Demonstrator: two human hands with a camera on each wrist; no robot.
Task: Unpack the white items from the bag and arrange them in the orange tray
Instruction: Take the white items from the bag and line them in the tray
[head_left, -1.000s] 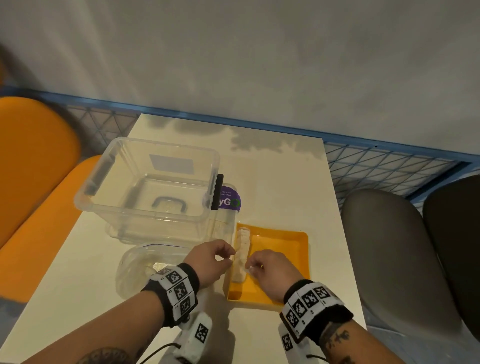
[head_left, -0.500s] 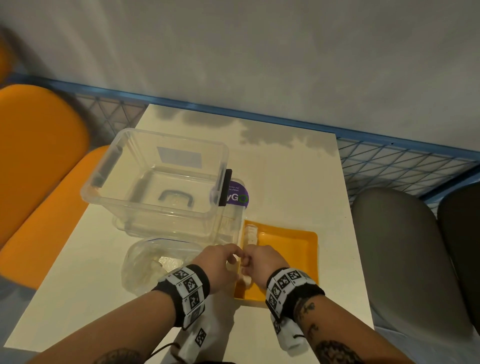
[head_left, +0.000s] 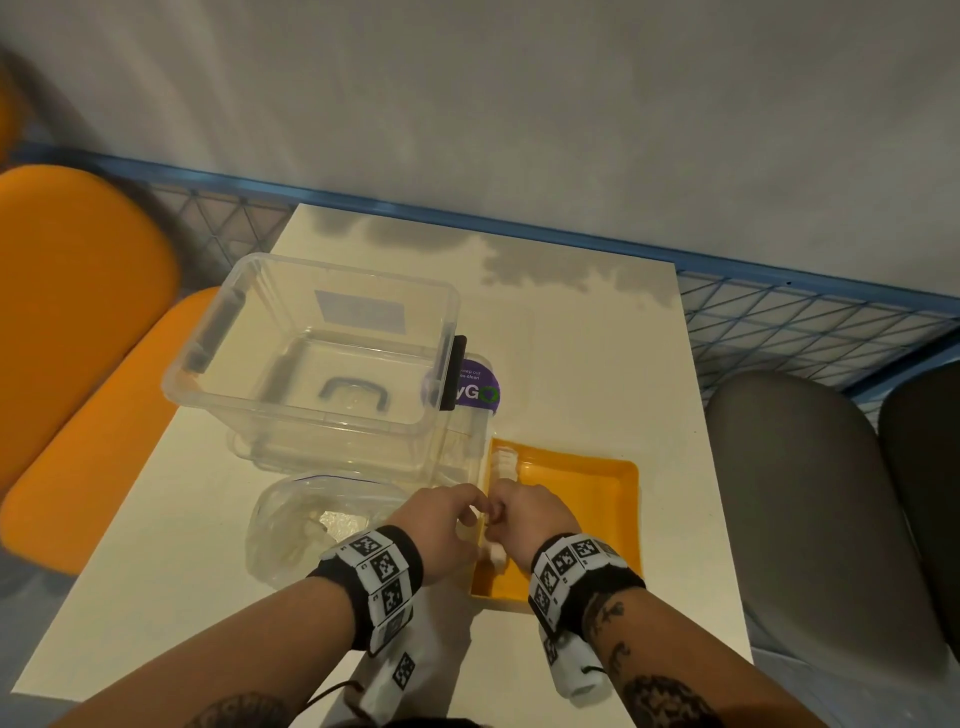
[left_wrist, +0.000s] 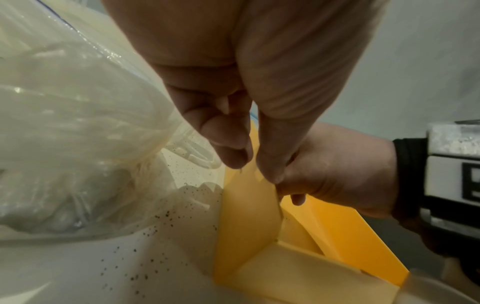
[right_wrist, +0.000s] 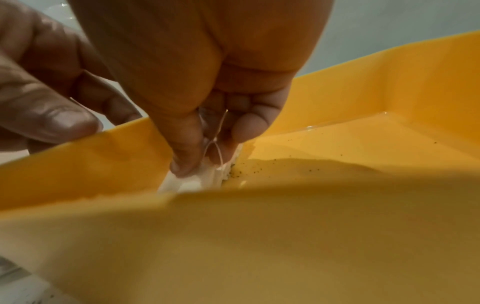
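Observation:
A long white item (head_left: 506, 462) lies along the left wall of the orange tray (head_left: 597, 499). My right hand (head_left: 496, 519) is over the item's middle and pinches it; the right wrist view shows thumb and fingers of that hand (right_wrist: 205, 162) gripping the white item (right_wrist: 192, 182) low against the wall. My left hand (head_left: 470, 512) touches the right one from outside the tray. In the left wrist view this hand (left_wrist: 253, 170) has curled fingers and pinches the rim of the tray (left_wrist: 246, 205). The clear bag (head_left: 311, 525), with pale contents, lies left of the tray.
A large clear plastic bin (head_left: 311, 353) stands behind the bag, beside a purple-labelled lid (head_left: 475, 389). Orange chairs (head_left: 78, 322) are at the left and grey chairs (head_left: 810, 493) at the right. Dark specks dot the tray floor (right_wrist: 324, 156) and the table (left_wrist: 155, 236).
My hands have drawn together until they touch at the tray's left wall. The right hand has moved left, and the white item has settled lower along that wall. The head camera has shifted.

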